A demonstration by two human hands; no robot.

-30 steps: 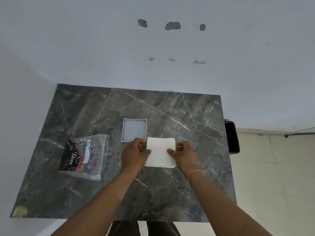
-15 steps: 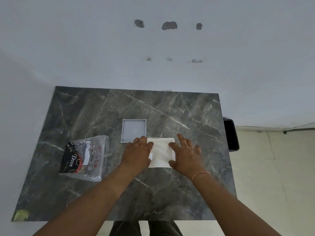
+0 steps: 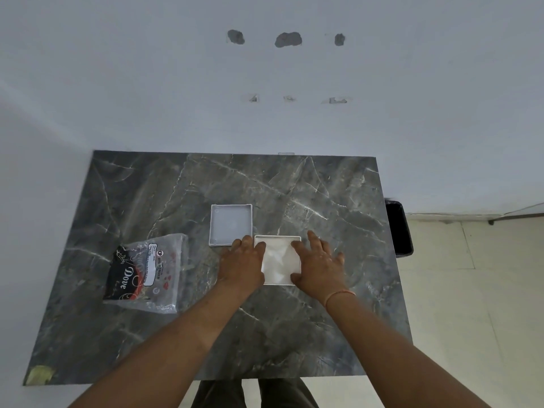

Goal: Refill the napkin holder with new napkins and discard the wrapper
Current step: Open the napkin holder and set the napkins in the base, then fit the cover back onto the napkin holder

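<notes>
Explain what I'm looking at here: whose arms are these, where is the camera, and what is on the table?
There is no machine. A person wears a camera on the head, looking forward and down, so both bare arms reach in from below.

The dark grey marble-patterned table stands against a white wall. On it lie an empty shallow white square tray, a second white square holder with a stack of white napkins in it, and a clear plastic wrapper with black print.

The left hand and right hand lie flat at the napkins' sides, pressing, not gripping. A black bin stands beside the table.
</notes>
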